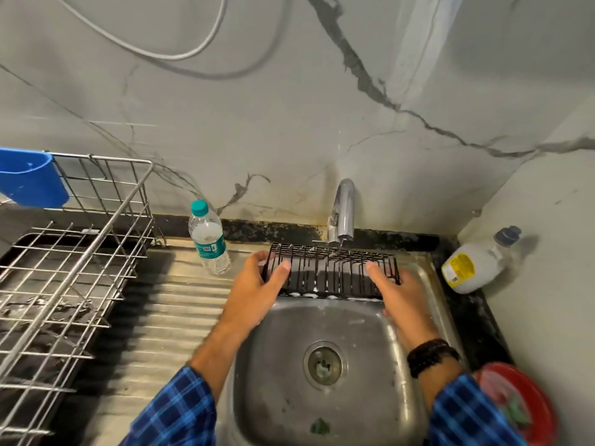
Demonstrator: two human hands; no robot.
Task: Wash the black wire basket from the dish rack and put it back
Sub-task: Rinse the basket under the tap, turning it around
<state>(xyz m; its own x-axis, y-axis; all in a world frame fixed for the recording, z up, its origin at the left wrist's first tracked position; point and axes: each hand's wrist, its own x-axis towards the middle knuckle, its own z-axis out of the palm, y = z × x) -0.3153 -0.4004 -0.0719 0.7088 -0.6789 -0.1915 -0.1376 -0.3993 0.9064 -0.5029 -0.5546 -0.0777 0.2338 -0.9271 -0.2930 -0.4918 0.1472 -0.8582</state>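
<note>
We note the left hand (pixel 257 281) and right hand (pixel 397 289), fingers clamped on the soapy black wire basket (pixel 331 272), beneath the chrome tap (pixel 343 210), over the steel sink (pixel 289 342).

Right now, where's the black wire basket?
Head view, centre: the black wire basket is at the back of the sink, under the faucet, held at its ends by the left hand and right hand. The water bottle stands to its left.

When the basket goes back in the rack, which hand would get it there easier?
Probably the left hand. It grips the left end of the basket, the end nearest the dish rack, which stands left of the sink. The right hand holds the far end.
</note>
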